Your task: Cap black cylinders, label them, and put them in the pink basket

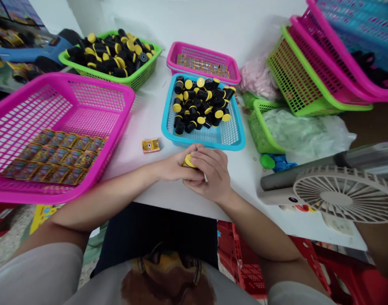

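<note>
Both of my hands meet over the white table, just in front of the blue basket. My left hand is closed around a small piece with a round yellow cap. Across it from the other side lie the fingers of my right hand, also closed on it. Most of the piece is hidden by the fingers. Black cylinders with yellow caps fill much of the blue basket. A small stack of printed yellow cards or packets rests on the table beyond my left wrist.
At left, a large pink basket holds rows of shiny packets. Behind it, a green basket is heaped with black-and-yellow cylinders. A pink basket stands at the back. Stacked baskets and a small fan occupy the right.
</note>
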Motion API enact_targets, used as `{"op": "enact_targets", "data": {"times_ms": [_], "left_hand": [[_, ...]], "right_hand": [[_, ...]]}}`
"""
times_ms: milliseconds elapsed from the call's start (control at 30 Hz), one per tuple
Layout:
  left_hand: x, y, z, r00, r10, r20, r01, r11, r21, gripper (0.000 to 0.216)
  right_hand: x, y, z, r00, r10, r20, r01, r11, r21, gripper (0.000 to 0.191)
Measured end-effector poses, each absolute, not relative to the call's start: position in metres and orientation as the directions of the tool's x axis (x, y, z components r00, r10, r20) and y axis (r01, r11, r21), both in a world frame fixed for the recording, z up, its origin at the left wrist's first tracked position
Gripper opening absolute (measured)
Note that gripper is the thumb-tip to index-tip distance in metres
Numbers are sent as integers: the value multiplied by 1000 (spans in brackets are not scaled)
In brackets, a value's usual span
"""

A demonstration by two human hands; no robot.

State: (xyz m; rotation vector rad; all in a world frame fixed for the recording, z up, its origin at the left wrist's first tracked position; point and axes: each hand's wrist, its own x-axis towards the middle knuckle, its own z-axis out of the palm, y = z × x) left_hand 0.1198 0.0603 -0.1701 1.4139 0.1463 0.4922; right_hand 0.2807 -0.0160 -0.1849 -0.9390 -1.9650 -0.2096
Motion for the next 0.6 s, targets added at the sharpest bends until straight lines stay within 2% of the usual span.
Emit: {"op": "enact_targets", "data": {"times_ms": [133,200,267,367,467,600], "left_hand": [[117,60,-173,950,199,241,-281,207,937,52],[117,60,-174,949,176,260,-298,245,923,58],[117,60,-175,938,244,245,-300,225,927,60],[120,61,-176,881,398,254,-310,81,947,59],[126,60,-179,777,523,351,-340,-121,933,58],[132,52,-183,646,610,459,-316,-333,888,58]], "right_hand": [[285,-20,-186,-329,493,806,696,703,-146,47],[286,-19,-186,-355,482,801,727,681,-88,38],[287,-17,-185,-378,450,809,770,638,5,31],[288,-12,-183,-373,349,860,830,539,141,23],[292,-10,-184,-402,263,877,834,500,232,29],[300,-12,-189,-441,365,820,830,513,219,40]]}}
